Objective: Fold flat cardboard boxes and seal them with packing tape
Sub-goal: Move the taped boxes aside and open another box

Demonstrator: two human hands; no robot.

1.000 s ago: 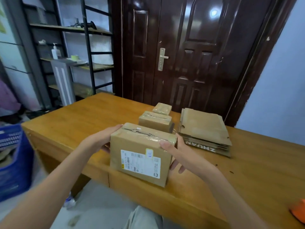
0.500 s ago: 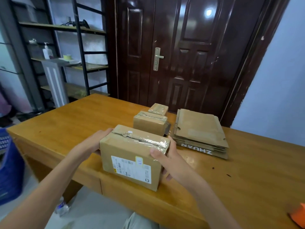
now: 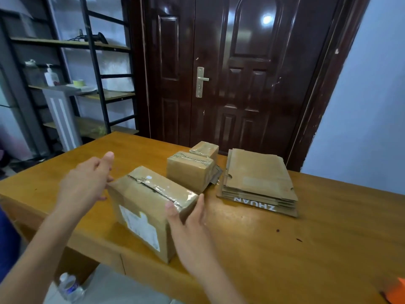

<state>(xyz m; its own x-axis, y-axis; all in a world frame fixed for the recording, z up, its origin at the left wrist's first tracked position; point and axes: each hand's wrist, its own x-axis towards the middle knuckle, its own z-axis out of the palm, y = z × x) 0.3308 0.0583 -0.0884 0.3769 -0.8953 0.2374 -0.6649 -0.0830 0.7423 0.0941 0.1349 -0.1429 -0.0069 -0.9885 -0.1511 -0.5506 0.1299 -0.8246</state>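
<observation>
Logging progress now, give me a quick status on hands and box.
Left hand open beside the taped box, right hand open against its end. Flat stack waiting. Nothing in the way.

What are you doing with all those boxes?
A person is packing boxes at a wooden table. The big taped box with a white label sits at the near edge. The right hand touches its right side with straight fingers, and the left hand is open by its left end. Two smaller taped boxes stand behind, beside a stack of flat cardboard not yet folded.
</observation>
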